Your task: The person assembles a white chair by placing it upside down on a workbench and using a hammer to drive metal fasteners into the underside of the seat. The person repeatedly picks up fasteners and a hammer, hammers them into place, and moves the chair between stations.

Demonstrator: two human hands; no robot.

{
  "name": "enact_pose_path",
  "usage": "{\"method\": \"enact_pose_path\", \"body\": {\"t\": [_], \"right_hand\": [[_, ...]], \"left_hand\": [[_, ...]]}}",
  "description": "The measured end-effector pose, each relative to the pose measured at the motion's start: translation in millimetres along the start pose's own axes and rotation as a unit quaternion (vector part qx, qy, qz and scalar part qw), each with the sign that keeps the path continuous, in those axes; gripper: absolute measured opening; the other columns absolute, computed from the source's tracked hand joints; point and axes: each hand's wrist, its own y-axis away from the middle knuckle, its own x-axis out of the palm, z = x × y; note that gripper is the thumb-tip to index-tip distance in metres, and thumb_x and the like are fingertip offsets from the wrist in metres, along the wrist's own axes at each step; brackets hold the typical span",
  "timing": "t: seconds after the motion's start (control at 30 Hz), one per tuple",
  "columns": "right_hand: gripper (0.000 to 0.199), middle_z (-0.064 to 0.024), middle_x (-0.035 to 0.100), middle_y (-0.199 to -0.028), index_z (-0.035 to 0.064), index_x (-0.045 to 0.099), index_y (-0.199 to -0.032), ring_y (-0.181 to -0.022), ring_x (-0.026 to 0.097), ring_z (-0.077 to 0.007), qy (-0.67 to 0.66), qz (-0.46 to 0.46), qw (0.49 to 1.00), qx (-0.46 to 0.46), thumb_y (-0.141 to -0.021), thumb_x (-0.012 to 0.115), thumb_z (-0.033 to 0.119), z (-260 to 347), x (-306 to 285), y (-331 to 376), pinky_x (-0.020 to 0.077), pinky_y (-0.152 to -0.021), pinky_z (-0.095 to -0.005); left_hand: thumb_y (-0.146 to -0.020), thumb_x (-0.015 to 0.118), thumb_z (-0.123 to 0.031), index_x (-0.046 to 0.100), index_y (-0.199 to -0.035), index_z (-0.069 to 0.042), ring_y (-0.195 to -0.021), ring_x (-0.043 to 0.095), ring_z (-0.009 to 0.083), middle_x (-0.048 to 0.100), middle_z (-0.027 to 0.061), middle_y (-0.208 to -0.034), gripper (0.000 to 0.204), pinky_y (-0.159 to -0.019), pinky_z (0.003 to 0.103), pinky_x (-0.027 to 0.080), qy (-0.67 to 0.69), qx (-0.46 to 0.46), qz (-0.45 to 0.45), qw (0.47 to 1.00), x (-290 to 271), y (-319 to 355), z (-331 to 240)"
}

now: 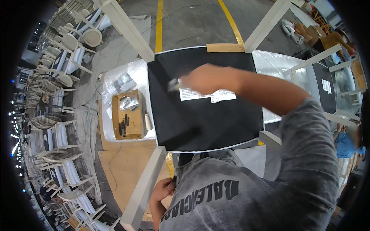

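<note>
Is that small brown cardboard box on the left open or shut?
Open: the cardboard box has no lid over it, and dark small parts lie visible inside.

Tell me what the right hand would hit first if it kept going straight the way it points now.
The right hand, blurred, points toward the picture's left across the black panel. Going on, it would likely pass the panel's left edge and reach the white chair leg or the clear plastic bags; depth is unclear.
</note>
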Motion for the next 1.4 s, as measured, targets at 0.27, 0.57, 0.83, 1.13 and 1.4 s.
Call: {"method": "enact_pose_path", "body": {"t": [0.27, 0.57, 0.83, 1.13, 1.4], "right_hand": [[0.043, -0.0177, 0.071, -0.107, 0.0094, 0.053, -0.130, -0.102, 0.069, -0.0364, 0.069, 0.106, 0.944, 0.306, -0.089, 0.065, 0.016, -115, 53, 118, 0.0547, -0.083, -0.0473], [0.032, -0.0149, 0.072, -0.094, 0.0016, 0.066, -0.103, -0.076, 0.071, -0.0296, -0.196, -0.152, 0.935, 0.255, -0.094, 0.062, 0.032, -138, -17, 90, 0.0572, -0.067, -0.0406], [0.038, -0.0148, 0.069, -0.095, -0.0038, 0.063, -0.114, -0.066, 0.067, -0.0195, -0.616, -0.157, 0.735, 0.237, -0.097, 0.063, 0.030, -140, -31, 80, 0.0549, -0.053, -0.0320], [0.018, -0.0097, 0.068, -0.088, -0.0007, 0.063, -0.103, -0.066, 0.063, -0.0149, -0.669, -0.212, 0.667, 0.251, -0.089, 0.067, 0.009, -131, 5, 28, 0.0511, -0.054, -0.0264], [0.013, -0.0056, 0.068, -0.084, 0.0003, 0.069, -0.101, -0.062, 0.062, -0.0124, -0.592, -0.211, 0.742, 0.232, -0.089, 0.066, 0.005, -139, 14, -4, 0.0512, -0.054, -0.0276]], "left_hand": [[-0.090, 0.063, -0.015, 0.046, -0.071, 0.001, -0.053, 0.047, 0.0387, 0.045, 0.0218, -0.062, 0.030, -0.051, 0.042, 0.038, -0.201, 0.439, -0.235, 0.844, 92, -131, -220], [-0.090, 0.065, -0.020, 0.071, -0.114, -0.010, -0.073, 0.069, 0.0353, 0.067, 0.0128, -0.088, 0.027, -0.067, 0.047, 0.057, -0.418, 0.480, -0.415, 0.650, 77, -255, -368], [-0.088, 0.071, -0.018, 0.068, -0.121, -0.014, -0.071, 0.069, 0.0273, 0.062, 0.0058, -0.096, 0.033, -0.059, 0.040, 0.056, -0.486, 0.572, -0.339, 0.567, 41, -258, -426], [-0.085, 0.076, -0.019, 0.068, -0.125, -0.016, -0.079, 0.068, 0.0270, 0.063, 0.0062, -0.105, 0.041, -0.066, 0.039, 0.056, -0.432, 0.561, -0.274, 0.651, 6, -265, -417], [-0.085, 0.076, -0.025, 0.072, -0.100, -0.011, -0.080, 0.067, 0.0286, 0.065, 0.0063, -0.089, 0.021, -0.069, 0.039, 0.055, -0.451, 0.543, -0.249, 0.664, -21, -265, -413]]}}
